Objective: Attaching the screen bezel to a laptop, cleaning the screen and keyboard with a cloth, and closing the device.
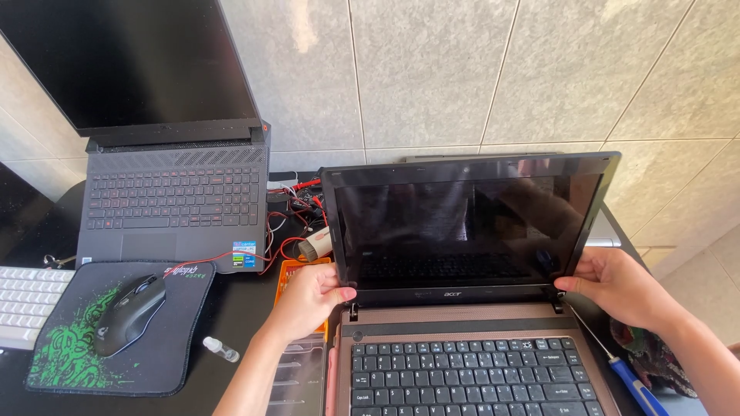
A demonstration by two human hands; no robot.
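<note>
A brown laptop (462, 362) with a black keyboard lies open right in front of me. Its dark screen panel (462, 223) has a glossy black bezel and stands upright. My left hand (308, 296) pinches the lower left corner of the bezel, just above the left hinge. My right hand (617, 286) grips the lower right corner of the bezel by the right hinge. A screwdriver (617, 362) with a thin shaft and blue handle lies on the table under my right wrist.
A second grey laptop (173, 192) stands open at back left. A black mouse (131, 312) sits on a green-patterned mat (69, 350). Also here: a white keyboard (23, 304) at far left, a small clear vial (220, 349), red wires (289, 208), an orange tool case (289, 270), a tiled wall behind.
</note>
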